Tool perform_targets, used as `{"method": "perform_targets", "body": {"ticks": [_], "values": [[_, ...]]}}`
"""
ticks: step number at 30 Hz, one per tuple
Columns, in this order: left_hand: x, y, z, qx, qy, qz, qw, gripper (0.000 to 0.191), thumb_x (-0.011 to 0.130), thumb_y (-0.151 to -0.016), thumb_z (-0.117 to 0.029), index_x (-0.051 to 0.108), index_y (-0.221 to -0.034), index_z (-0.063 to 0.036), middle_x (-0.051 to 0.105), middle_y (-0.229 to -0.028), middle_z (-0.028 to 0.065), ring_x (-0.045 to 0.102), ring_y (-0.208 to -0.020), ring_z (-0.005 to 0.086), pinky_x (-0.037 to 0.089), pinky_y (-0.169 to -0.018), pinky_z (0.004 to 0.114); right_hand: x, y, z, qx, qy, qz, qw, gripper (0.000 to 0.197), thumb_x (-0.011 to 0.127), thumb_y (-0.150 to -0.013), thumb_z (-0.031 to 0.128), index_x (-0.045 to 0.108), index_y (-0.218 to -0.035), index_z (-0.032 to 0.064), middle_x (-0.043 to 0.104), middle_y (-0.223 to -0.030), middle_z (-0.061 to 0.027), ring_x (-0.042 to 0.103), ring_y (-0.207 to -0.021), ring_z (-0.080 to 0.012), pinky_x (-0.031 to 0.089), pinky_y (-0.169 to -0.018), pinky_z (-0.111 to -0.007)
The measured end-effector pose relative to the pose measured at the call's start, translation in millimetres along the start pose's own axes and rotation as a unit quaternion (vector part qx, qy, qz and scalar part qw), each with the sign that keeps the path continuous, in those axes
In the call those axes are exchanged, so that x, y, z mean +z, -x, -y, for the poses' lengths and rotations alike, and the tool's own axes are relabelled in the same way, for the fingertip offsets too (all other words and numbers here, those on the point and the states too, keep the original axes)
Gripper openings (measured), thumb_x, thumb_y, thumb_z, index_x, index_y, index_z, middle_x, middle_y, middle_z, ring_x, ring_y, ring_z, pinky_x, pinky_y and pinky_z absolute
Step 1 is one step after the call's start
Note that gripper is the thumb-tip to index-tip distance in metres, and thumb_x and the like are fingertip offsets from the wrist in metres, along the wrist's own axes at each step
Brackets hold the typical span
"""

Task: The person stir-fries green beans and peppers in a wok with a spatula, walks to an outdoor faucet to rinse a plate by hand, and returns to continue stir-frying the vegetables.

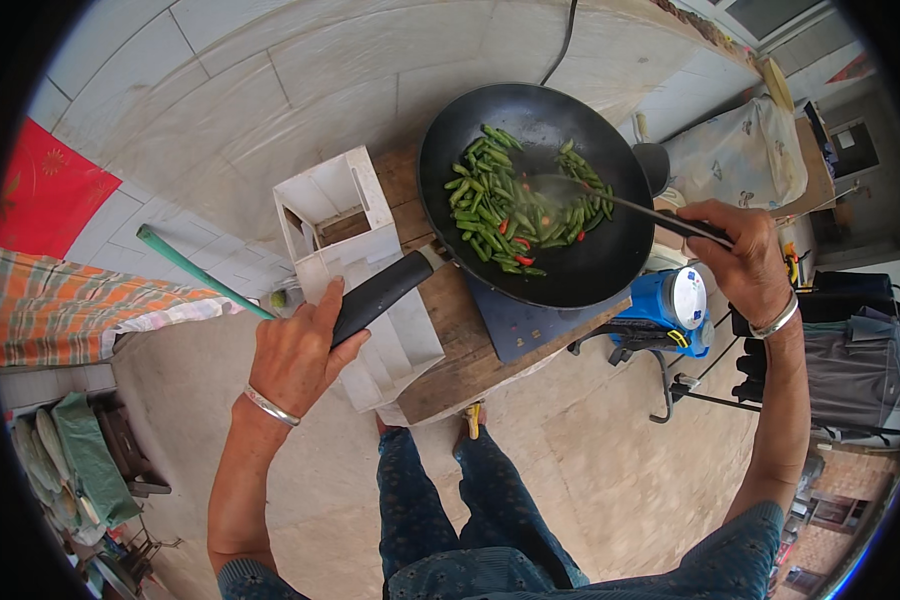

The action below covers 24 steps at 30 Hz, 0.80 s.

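Note:
A black wok [592, 262] sits on a dark flat cooktop [514, 330] on a wooden table. Inside it lie cut green beans or peppers [487, 180] with bits of red pepper [523, 260]. My left hand [300, 345] grips the wok's black handle [384, 296], thumb and fingers around its end. In my right hand [739, 255] is the dark handle of a metal spatula or ladle [634, 208]. Its head rests among the green pieces, partly blurred by what looks like steam.
Beside the wok, a white box-like rack [337, 202] stands on the wooden table [435, 375]. A tiled wall [330, 90] under plastic sheeting rises behind. A blue tank with straps [649, 307] stands on the floor at the right, near a folding chair [855, 360]. A green pole [195, 270] leans at left.

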<state>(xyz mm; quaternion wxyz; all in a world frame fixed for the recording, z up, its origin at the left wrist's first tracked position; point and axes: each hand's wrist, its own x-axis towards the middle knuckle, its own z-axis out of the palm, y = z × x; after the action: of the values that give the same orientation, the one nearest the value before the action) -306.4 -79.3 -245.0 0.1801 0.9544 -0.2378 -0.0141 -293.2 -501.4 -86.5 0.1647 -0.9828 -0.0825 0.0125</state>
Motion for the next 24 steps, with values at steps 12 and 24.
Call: {"method": "perform_targets", "body": {"ticks": [12,24], "values": [[4,-2,0,0.011,0.001,-0.017,1.0,0.061,0.079,-0.084,-0.024,0.058,-0.134,0.0032,0.071,-0.081,0.0212,0.069,-0.07,0.0351,0.053,-0.063,0.042,46,-45,6,-0.152,0.149,-0.084,0.973,0.027,0.072,-0.077,0.005,0.07,-0.104,0.0068,0.068,-0.086,-0.0115,0.068,-0.076,-0.0347,0.052,-0.065,-0.045],[2,0,1,0.015,-0.003,-0.007,1.0,0.062,0.079,-0.084,-0.024,0.056,-0.135,0.0029,0.07,-0.081,0.0222,0.069,-0.068,0.0352,0.052,-0.061,0.041,-38,55,59,-0.03,0.032,0.007,0.999,0.027,0.066,-0.077,-0.001,0.07,-0.104,-0.0032,0.065,-0.076,-0.016,0.061,-0.059,-0.0304,0.045,-0.054,-0.037]]}}
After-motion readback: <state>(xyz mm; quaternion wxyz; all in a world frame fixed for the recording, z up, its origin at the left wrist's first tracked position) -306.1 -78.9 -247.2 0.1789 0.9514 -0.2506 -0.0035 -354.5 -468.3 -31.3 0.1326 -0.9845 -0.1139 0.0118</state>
